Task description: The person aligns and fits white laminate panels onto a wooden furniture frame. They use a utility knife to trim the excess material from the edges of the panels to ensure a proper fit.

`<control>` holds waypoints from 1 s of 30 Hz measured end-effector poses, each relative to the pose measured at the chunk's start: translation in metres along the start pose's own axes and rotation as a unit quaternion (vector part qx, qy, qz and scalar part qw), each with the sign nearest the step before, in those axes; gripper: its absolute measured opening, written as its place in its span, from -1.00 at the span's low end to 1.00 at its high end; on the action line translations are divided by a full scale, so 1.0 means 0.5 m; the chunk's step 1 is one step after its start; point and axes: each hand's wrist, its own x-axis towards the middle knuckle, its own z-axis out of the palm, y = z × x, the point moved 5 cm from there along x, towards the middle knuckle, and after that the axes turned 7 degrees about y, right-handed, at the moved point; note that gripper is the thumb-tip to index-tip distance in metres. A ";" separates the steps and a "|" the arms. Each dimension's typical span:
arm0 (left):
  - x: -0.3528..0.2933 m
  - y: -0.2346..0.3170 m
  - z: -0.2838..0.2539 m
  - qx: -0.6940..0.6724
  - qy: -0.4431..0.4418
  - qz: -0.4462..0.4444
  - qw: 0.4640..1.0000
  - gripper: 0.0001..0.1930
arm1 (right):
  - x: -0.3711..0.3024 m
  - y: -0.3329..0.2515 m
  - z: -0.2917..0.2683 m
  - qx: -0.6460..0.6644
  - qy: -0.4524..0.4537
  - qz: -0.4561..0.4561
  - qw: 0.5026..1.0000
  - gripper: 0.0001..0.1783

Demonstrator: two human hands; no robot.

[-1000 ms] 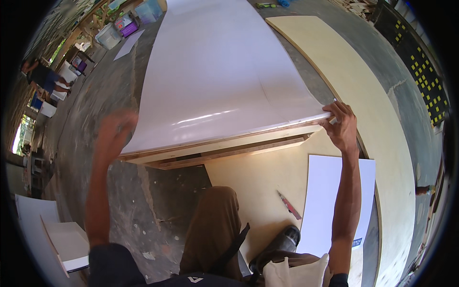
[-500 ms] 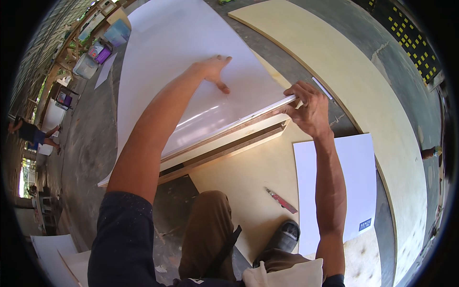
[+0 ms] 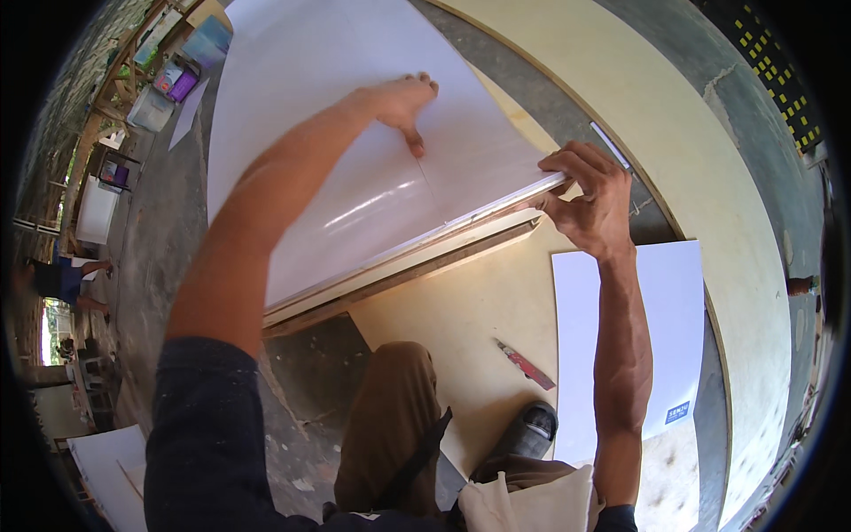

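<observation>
A large glossy white sheet (image 3: pixel 301 106) lies over a shallow wooden frame (image 3: pixel 417 270), whose near side shows below the sheet's edge. My left hand (image 3: pixel 408 105) rests on top of the sheet with its fingers stretched out and thumb apart. At the sheet's near right corner, my right hand (image 3: pixel 589 195) grips the edge, fingers above and thumb at the side. A red utility knife (image 3: pixel 525 363) lies on the pale plywood board (image 3: pixel 452 328) by my sandalled foot.
A smaller white sheet (image 3: pixel 581 346) lies to the right, under my right forearm. Beyond it a long plywood panel (image 3: pixel 674 160) curves along the floor. Plastic tubs (image 3: pixel 151 108) stand at the far left, and another person (image 3: pixel 62 279) is at the left rim.
My right hand and the sheet's corner have shifted slightly right. The sheet's near left edge has come in line with the frame below. My left hand stays flat on the sheet.
</observation>
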 end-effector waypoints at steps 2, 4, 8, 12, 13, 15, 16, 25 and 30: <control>-0.017 -0.023 0.016 -0.050 0.080 0.023 0.995 0.44 | 0.001 -0.001 0.001 0.007 0.006 -0.008 1.000 -0.45; -0.019 -0.025 0.037 -0.095 0.079 0.024 0.992 0.43 | -0.001 0.001 0.002 0.016 0.007 -0.013 1.000 -0.46; -0.024 -0.049 0.050 -0.144 0.129 0.041 0.980 0.38 | 0.003 0.000 0.006 0.024 0.031 -0.024 0.999 -0.47; -0.030 -0.047 0.067 -0.137 0.105 -0.032 0.984 0.39 | -0.002 0.005 0.011 0.030 0.025 -0.024 0.999 -0.48; -0.031 -0.046 0.064 -0.131 0.092 -0.041 0.986 0.40 | 0.000 0.005 0.014 0.033 0.025 -0.025 0.999 -0.48; -0.031 -0.035 0.050 -0.135 0.070 -0.058 0.987 0.42 | 0.004 0.009 0.010 0.035 0.017 -0.027 0.999 -0.48; -0.032 -0.025 0.047 -0.147 0.060 -0.067 0.985 0.43 | 0.004 0.014 0.005 0.034 0.005 -0.027 0.999 -0.48; -0.029 -0.009 0.023 -0.066 0.041 -0.096 0.992 0.46 | 0.006 0.009 0.005 0.078 -0.001 0.018 0.997 -0.52; -0.041 -0.034 0.029 -0.093 0.094 -0.066 0.989 0.40 | 0.007 0.010 0.001 0.101 -0.002 0.049 0.994 -0.54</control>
